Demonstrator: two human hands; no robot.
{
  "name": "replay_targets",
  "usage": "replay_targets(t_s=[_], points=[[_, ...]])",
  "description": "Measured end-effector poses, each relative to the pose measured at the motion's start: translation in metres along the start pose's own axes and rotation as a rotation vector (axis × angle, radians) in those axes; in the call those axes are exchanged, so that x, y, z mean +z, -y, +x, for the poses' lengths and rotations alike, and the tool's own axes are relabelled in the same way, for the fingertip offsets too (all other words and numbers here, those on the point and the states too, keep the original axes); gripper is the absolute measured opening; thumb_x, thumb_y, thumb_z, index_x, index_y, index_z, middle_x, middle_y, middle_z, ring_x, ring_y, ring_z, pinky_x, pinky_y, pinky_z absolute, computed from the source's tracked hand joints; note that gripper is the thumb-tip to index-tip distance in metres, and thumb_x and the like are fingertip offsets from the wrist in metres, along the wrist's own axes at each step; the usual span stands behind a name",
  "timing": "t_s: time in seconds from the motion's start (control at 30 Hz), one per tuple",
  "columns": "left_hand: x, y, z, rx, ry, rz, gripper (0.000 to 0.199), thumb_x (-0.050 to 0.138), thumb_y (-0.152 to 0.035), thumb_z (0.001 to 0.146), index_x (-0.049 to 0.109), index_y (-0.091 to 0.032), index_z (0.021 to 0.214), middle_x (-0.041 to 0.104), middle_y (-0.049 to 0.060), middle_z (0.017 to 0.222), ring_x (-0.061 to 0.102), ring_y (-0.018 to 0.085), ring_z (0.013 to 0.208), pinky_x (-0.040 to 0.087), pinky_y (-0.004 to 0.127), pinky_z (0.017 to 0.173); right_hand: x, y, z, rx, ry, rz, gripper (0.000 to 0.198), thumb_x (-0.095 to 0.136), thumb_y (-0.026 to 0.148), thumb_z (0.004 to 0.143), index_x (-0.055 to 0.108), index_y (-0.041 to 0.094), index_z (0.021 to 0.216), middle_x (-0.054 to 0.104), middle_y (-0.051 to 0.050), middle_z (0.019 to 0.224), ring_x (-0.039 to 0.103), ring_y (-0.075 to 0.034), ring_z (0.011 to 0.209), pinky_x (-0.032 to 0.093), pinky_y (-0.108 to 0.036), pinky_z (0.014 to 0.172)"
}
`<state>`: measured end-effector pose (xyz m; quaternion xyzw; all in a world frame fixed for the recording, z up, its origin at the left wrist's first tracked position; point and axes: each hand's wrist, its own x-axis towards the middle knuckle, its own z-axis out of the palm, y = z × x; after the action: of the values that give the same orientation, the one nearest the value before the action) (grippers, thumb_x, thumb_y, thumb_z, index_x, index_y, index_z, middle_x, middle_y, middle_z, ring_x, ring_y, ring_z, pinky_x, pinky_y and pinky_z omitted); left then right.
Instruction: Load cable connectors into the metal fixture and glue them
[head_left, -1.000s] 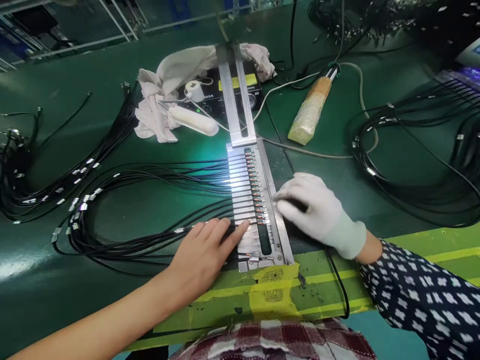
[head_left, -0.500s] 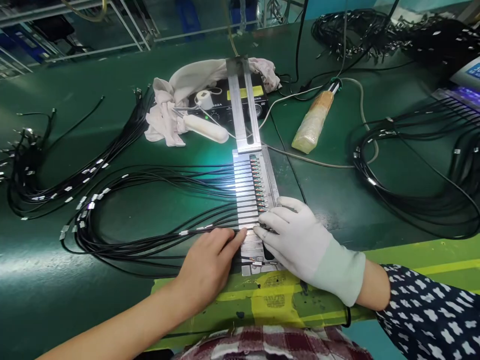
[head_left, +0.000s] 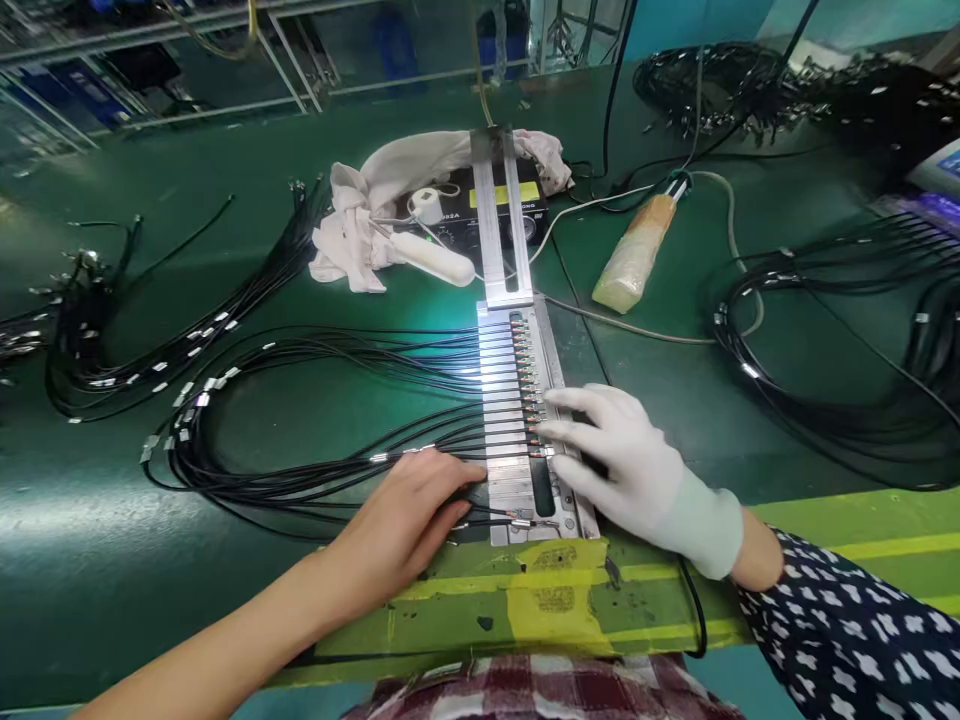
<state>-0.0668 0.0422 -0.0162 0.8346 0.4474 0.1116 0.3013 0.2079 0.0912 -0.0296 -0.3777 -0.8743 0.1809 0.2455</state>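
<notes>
A slotted metal fixture lies in front of me, with a row of black cables set side by side in its grooves. Their stripped ends with small metal connectors line up along a channel on the right. My left hand, bare, rests over the cables at the fixture's left edge, index finger stretched to that edge and thumb apart below. My right hand, in a white glove, is spread beside the channel, fingertips at the lower connectors. One separate cable end with a connector lies across the fixture's near end.
Behind the fixture stands a black control box with a white cloth and a white handle. A wrapped tool lies to the right. Cable bundles lie at left and right. Yellow-green tape covers the front edge.
My right hand has moved off to the right and its fingers have spread. My left hand has drawn back slightly from the grooves, uncovering the lower cables. The view has shifted a little.
</notes>
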Motion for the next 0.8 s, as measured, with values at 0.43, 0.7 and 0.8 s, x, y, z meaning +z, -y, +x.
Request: replay_targets(t_s=[0.43,0.7,0.8], points=[[0.005,0.006,0.016,0.221,-0.134,0.075,0.042,0.042,0.001,0.091,0.055,-0.015,0.128,0.05,0.007,0.094,0.05,0.014,0.083,0.045,0.025,0.071,0.001,-0.016,-0.005,0.374,-0.11,0.233,0.018,0.055,0.032,0.094,0.068,0.028,0.106,0.057,-0.003,0.127,0.053,-0.024,0.122,0.044,-0.044,0.104],[0.005,0.005,0.021,0.258,-0.114,0.037,0.045,0.042,0.004,0.088,0.053,-0.011,0.129,0.049,0.008,0.097,0.049,0.015,0.086,0.046,0.025,0.072,0.004,-0.02,-0.004,0.353,-0.093,0.236,0.017,0.056,0.028,0.093,0.067,0.028,0.106,0.058,-0.002,0.125,0.052,-0.024,0.121,0.045,-0.046,0.103],[0.005,0.002,0.022,0.266,-0.09,0.084,0.045,0.042,0.005,0.087,0.053,-0.009,0.129,0.049,0.009,0.097,0.048,0.015,0.084,0.047,0.026,0.072,0.003,-0.02,-0.004,0.343,-0.092,0.238,0.016,0.057,0.026,0.093,0.066,0.027,0.106,0.058,-0.002,0.124,0.053,-0.023,0.121,0.045,-0.045,0.103]])
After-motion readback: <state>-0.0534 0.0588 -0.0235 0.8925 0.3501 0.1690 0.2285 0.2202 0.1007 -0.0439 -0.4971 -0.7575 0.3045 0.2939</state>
